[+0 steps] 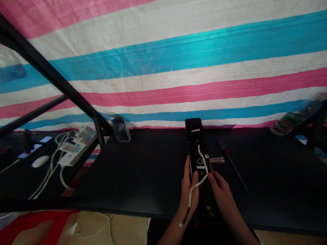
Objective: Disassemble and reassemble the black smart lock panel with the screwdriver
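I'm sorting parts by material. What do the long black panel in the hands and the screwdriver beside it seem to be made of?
Black panel: probably glossy plastic or coated metal; its smooth face catches light. Screwdriver: translucent reddish handle, likely plastic; thin dark shaft, likely metal.

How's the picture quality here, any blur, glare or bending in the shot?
Head view: dim on the black table, brighter on the striped tarp; straight lines bow, a wide-lens distortion; the bottle at right is smeared; a pixelated patch hides something; both hands and the black panel stay fairly sharp.

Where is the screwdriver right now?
The screwdriver lies on the black table, just right of the black panel held in both hands.
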